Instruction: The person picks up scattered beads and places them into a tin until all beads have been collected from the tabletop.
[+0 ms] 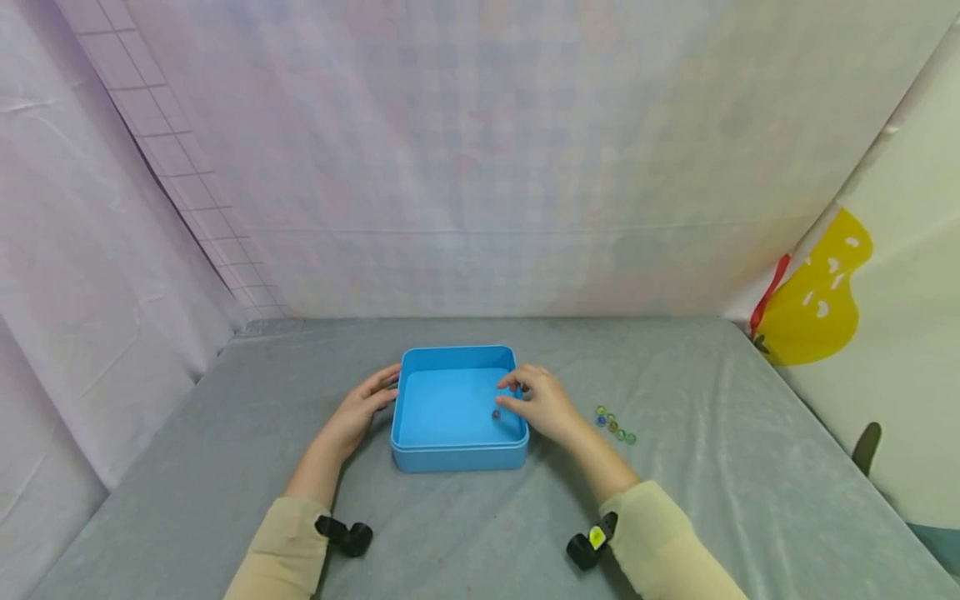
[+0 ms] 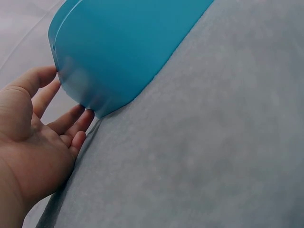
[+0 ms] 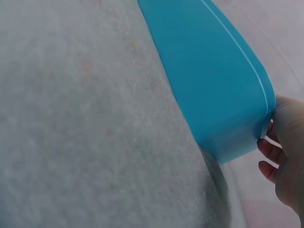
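Observation:
A blue square box (image 1: 450, 408), without a lid, stands on the grey cloth in the head view. My left hand (image 1: 362, 414) is at its left side, and in the left wrist view the loosely spread fingertips touch the outer wall of the box (image 2: 114, 47). Over the right rim reaches my right hand (image 1: 543, 404), thumb and forefinger parted above the inside. One small dark reddish marble (image 1: 496, 414) shows within the box outline, just below the right thumb. In the right wrist view the right hand's other fingers (image 3: 270, 151) hang loosely curled beside the box's outer wall.
Several glass marbles (image 1: 613, 425), green, blue and amber, lie in a loose group on the cloth right of the box. Grey cloth (image 1: 300, 367) covers the table, with pale curtains behind and at both sides. Each wrist wears a black camera (image 1: 351, 537).

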Action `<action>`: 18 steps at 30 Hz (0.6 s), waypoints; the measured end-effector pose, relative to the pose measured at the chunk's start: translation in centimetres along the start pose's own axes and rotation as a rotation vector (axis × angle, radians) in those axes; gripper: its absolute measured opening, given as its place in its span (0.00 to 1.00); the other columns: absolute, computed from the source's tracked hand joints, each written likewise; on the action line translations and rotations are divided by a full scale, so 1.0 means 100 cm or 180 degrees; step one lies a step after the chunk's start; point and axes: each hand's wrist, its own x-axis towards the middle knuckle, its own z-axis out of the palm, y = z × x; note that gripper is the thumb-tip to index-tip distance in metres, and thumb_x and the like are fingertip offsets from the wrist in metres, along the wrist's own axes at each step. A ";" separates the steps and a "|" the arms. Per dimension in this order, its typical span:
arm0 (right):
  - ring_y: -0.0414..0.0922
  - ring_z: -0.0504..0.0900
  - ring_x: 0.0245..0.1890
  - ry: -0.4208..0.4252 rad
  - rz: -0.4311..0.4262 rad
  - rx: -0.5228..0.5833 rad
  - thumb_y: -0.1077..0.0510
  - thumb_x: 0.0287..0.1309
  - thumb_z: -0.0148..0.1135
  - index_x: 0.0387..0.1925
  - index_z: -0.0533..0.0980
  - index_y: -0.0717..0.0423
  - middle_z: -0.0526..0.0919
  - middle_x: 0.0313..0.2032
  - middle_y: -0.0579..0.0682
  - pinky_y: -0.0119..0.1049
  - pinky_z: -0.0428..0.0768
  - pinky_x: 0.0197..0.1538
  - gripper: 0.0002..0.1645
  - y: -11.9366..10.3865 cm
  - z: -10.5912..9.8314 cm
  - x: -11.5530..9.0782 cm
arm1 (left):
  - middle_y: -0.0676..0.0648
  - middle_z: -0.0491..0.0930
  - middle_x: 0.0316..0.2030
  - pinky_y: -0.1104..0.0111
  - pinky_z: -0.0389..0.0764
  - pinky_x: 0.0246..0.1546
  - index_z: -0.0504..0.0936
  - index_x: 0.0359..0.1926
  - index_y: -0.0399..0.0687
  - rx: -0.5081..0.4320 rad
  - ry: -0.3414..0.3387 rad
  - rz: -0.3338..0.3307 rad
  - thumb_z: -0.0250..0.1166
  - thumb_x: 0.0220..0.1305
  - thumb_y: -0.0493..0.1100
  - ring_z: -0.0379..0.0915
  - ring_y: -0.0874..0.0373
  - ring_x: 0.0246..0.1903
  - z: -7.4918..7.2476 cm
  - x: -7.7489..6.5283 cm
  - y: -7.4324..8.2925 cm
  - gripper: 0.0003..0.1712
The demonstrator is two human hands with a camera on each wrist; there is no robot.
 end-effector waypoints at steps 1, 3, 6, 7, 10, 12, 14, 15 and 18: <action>0.52 0.74 0.39 0.0001 -0.0003 0.0000 0.59 0.56 0.69 0.41 0.82 0.60 0.78 0.34 0.53 0.47 0.75 0.43 0.12 0.000 0.000 0.000 | 0.41 0.59 0.69 0.46 0.48 0.64 0.62 0.71 0.46 0.0008 0.0008 -0.0004 0.56 0.70 0.44 0.49 0.46 0.68 0.000 0.000 0.000 0.30; 0.52 0.73 0.39 0.0002 0.0005 0.0004 0.58 0.56 0.69 0.41 0.82 0.60 0.78 0.34 0.53 0.47 0.75 0.43 0.12 0.000 0.000 0.000 | 0.41 0.59 0.69 0.46 0.48 0.64 0.62 0.71 0.47 0.0012 0.0020 -0.0018 0.57 0.70 0.44 0.49 0.46 0.68 0.000 0.000 0.000 0.30; 0.53 0.73 0.39 -0.0002 0.0018 0.0018 0.58 0.56 0.69 0.41 0.82 0.60 0.78 0.35 0.55 0.48 0.75 0.44 0.12 0.000 0.000 0.000 | 0.41 0.59 0.69 0.46 0.48 0.64 0.62 0.70 0.46 0.0014 0.0030 -0.0024 0.57 0.70 0.44 0.50 0.46 0.68 0.001 0.000 0.001 0.30; 0.53 0.73 0.40 -0.0003 0.0022 0.0029 0.58 0.56 0.69 0.41 0.82 0.60 0.78 0.35 0.56 0.48 0.75 0.44 0.12 0.000 0.000 0.000 | 0.41 0.59 0.69 0.45 0.48 0.64 0.62 0.70 0.46 0.0012 0.0032 -0.0023 0.57 0.70 0.44 0.50 0.46 0.68 0.001 0.000 0.001 0.30; 0.53 0.74 0.40 0.0003 -0.0005 0.0045 0.58 0.56 0.69 0.41 0.82 0.60 0.78 0.36 0.57 0.49 0.75 0.44 0.12 0.000 -0.001 -0.001 | 0.41 0.59 0.69 0.45 0.48 0.64 0.62 0.70 0.46 0.0002 0.0032 -0.0017 0.57 0.70 0.44 0.50 0.46 0.68 0.002 0.000 0.001 0.30; 0.53 0.74 0.40 0.0018 -0.0030 0.0046 0.58 0.56 0.69 0.41 0.82 0.60 0.79 0.36 0.56 0.49 0.75 0.44 0.12 0.000 -0.001 -0.001 | 0.41 0.59 0.69 0.45 0.48 0.65 0.63 0.70 0.46 -0.0012 0.0027 -0.0010 0.57 0.70 0.44 0.50 0.46 0.68 0.002 0.000 0.001 0.30; 0.52 0.74 0.40 0.0044 -0.0055 0.0038 0.58 0.55 0.69 0.41 0.82 0.60 0.79 0.36 0.54 0.50 0.74 0.44 0.13 0.001 -0.002 -0.002 | 0.41 0.59 0.69 0.45 0.47 0.65 0.63 0.70 0.46 -0.0014 0.0018 -0.0001 0.57 0.70 0.44 0.50 0.46 0.68 0.002 0.000 0.001 0.30; 0.51 0.74 0.40 0.0054 -0.0062 0.0034 0.58 0.55 0.70 0.41 0.82 0.60 0.79 0.36 0.52 0.50 0.74 0.44 0.13 0.001 -0.003 -0.002 | 0.41 0.59 0.69 0.45 0.47 0.65 0.62 0.70 0.46 -0.0013 0.0016 0.0003 0.57 0.70 0.44 0.50 0.46 0.68 0.001 0.000 0.001 0.30; 0.50 0.74 0.40 0.0082 -0.0071 0.0001 0.57 0.55 0.70 0.42 0.82 0.59 0.80 0.37 0.50 0.50 0.74 0.43 0.14 0.000 -0.006 -0.003 | 0.41 0.59 0.69 0.45 0.47 0.65 0.63 0.70 0.46 -0.0006 0.0021 0.0002 0.57 0.70 0.44 0.50 0.45 0.68 0.001 0.000 0.001 0.30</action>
